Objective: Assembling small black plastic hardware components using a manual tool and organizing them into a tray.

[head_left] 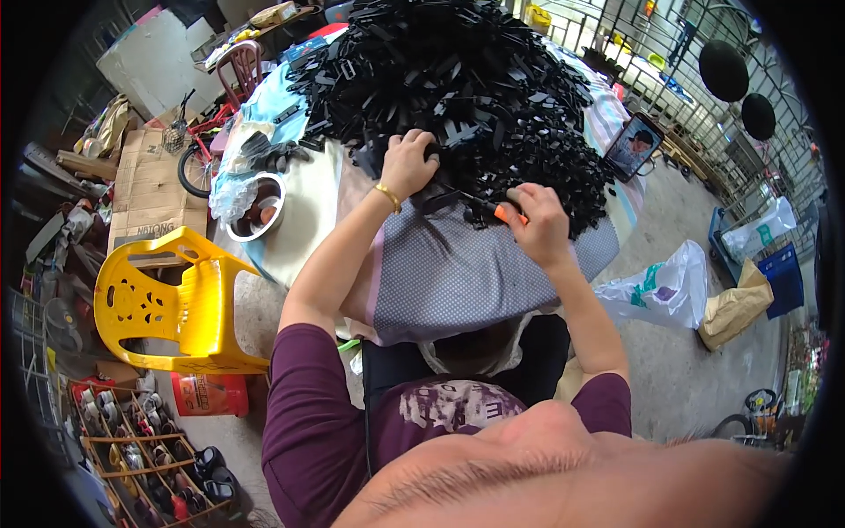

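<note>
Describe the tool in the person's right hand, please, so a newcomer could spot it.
Find the cloth-covered table bearing a heap of black pieces. At the heap's near edge, the right hand holds the tool. Its bright orange colouring sets it apart from the black pieces.

We look down from the person's head (563, 480) through one wide fisheye, facing a tall heap of small black pieces (431, 66) nearby.

both forearms (339, 251) forward, right fingers (539, 199) curled
</note>
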Action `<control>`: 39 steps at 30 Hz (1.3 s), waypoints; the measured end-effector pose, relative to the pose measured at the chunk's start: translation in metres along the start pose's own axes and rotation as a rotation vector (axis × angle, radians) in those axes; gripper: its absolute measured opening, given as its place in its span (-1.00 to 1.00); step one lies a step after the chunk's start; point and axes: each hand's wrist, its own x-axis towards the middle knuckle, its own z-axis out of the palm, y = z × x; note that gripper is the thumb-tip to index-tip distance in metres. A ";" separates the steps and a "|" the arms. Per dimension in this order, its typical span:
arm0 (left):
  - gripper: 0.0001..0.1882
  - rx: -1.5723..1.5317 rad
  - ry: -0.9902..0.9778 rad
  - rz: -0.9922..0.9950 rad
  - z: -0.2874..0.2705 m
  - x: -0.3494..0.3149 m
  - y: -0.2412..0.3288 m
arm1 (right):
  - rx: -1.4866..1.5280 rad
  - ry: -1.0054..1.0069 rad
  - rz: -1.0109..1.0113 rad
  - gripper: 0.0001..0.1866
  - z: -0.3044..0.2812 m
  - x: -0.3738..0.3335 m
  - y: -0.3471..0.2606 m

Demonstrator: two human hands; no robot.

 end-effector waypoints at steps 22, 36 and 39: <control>-0.86 -0.131 0.274 0.052 -0.022 -0.051 0.008 | 0.039 0.461 0.715 -0.72 -0.013 -0.030 0.308; -0.86 -0.155 0.192 0.061 -0.022 -0.049 0.009 | -0.204 0.072 0.138 -0.79 -0.020 0.011 0.204; -0.88 -0.169 0.196 0.047 -0.024 -0.050 0.011 | 0.041 -0.066 0.302 -0.77 -0.040 0.008 0.224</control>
